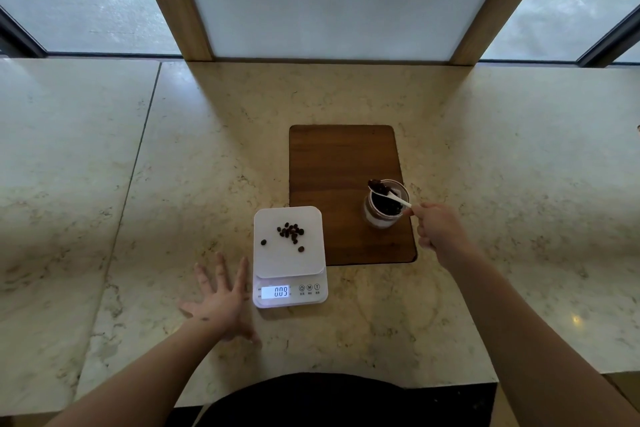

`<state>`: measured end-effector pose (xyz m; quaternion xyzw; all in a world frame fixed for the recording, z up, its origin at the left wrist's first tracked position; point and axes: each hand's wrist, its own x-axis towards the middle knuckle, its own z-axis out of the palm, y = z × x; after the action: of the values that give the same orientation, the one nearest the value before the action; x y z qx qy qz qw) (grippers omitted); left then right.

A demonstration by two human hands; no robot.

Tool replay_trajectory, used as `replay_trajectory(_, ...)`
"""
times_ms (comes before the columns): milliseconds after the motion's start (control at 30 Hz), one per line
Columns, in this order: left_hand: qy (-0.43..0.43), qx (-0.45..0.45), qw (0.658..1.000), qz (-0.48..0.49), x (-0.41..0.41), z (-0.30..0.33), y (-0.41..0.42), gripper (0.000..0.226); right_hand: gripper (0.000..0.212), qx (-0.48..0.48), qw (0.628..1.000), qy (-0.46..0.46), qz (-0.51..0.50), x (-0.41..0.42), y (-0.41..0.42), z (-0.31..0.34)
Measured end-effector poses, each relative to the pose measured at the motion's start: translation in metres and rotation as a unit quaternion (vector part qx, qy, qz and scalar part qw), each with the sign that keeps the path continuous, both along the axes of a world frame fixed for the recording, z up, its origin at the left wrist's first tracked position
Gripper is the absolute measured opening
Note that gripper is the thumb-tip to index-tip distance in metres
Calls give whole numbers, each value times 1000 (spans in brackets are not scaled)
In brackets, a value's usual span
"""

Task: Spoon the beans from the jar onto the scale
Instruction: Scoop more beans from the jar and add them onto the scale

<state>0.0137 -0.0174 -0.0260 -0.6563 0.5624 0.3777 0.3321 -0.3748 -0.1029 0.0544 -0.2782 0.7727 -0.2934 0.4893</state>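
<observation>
A white digital scale (pixel 277 260) stands on the marble counter, with several dark beans (pixel 291 232) on its platform and a lit display. To its right a small clear jar (pixel 382 210) of beans stands on a wooden board (pixel 332 163). My right hand (pixel 438 227) grips the handle of a white spoon (pixel 398 198). The spoon's bowl, heaped with beans, is lifted over the jar's far left rim. My left hand (pixel 221 302) lies flat on the counter, fingers spread, just left of the scale, holding nothing.
The marble counter (pixel 173 184) runs wide to both sides, with a seam at the left. A wood-framed frosted panel (pixel 339 0) rises behind the board. The counter's near edge is just in front of my body.
</observation>
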Motion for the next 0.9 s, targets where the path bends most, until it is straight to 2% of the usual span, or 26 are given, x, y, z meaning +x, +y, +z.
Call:
replay_trajectory(433,-4,-11,1000,6,1,-7,0,169,33,2,996,-23,85,61,13,5)
replay_trajectory(900,4,-3,1000,25,3,-18,-2,175,36,59,986,29,152,104,35,-30)
